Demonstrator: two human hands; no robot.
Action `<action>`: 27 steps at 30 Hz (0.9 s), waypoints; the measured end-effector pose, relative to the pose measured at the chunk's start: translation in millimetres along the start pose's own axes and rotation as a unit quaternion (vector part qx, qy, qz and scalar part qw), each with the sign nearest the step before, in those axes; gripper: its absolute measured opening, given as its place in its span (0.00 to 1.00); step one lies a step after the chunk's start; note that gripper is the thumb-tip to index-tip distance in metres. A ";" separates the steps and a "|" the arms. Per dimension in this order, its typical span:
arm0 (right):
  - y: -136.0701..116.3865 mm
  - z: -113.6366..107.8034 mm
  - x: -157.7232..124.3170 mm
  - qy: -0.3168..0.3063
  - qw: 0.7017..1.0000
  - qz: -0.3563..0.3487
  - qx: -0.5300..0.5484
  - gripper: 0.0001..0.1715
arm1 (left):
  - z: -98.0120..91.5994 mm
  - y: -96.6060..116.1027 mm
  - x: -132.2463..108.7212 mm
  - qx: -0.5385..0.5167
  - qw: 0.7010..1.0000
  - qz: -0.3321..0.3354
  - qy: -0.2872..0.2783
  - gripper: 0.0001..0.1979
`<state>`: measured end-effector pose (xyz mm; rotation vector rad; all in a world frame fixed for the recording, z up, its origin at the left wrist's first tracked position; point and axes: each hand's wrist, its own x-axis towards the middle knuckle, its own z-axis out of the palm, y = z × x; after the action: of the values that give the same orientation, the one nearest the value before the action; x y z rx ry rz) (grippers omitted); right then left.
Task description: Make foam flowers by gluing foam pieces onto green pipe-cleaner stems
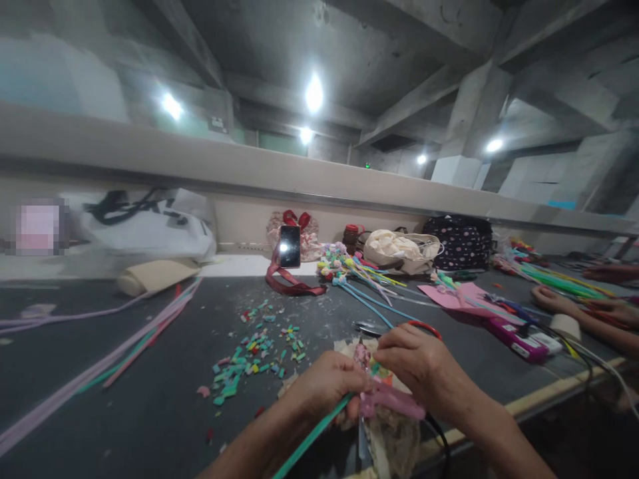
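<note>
My left hand is closed round a long green pipe cleaner, which runs down toward the bottom edge. Just right of it is a pink glue gun with a dark cord, resting over a crumpled, stained cloth. My right hand is above the glue gun's body, fingers bent and pressed together close to my left fingertips. A small green and orange bit shows between the hands; what the right fingertips hold is hidden. Scissors with red handles lie just beyond my right hand.
Small cut scraps are scattered left of my hands. Long pipe cleaners lie at the left. Pipe-cleaner flowers, a phone and bags stand behind. A pink sheet and a purple box lie right, near another person's hands.
</note>
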<state>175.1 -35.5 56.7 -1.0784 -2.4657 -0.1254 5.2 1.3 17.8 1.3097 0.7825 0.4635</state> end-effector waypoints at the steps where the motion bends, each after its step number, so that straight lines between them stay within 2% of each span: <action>1: 0.9 -2.0 -1.8 0.008 1.000 0.008 0.018 0.13 | -0.5 -0.2 0.5 -0.003 1.000 0.002 0.001 0.10; 5: 6.5 -6.9 -11.0 0.070 0.991 0.065 0.099 0.15 | -1.1 -0.9 2.1 -0.023 0.999 0.018 0.027 0.11; 8: 8.3 -2.6 -14.2 0.130 0.970 0.139 0.151 0.12 | 0.3 0.9 1.4 -0.038 0.997 0.032 0.051 0.12; 10: 6.3 4.9 -12.7 0.148 0.946 0.205 0.202 0.13 | 1.8 2.5 0.4 -0.051 0.995 0.051 0.063 0.14; 12: 2.2 15.0 -8.7 0.150 0.915 0.257 0.272 0.18 | 3.3 3.2 -0.6 -0.069 0.992 0.078 0.070 0.14; 15: -5.5 29.7 -0.8 0.161 0.877 0.290 0.348 0.28 | 5.5 3.1 -1.3 -0.073 0.986 0.119 0.096 0.13; 19: -14.8 37.8 8.6 0.174 0.868 0.314 0.344 0.31 | 8.3 3.2 -1.4 -0.030 0.982 0.117 0.143 0.12; 27: -22.0 35.0 16.0 0.194 0.866 0.337 0.315 0.26 | 9.8 0.5 -2.2 0.061 0.972 0.140 0.178 0.13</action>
<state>137.3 -31.0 34.3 -1.3528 -1.4780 0.5820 11.1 -6.8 19.4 1.4805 0.9371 0.9073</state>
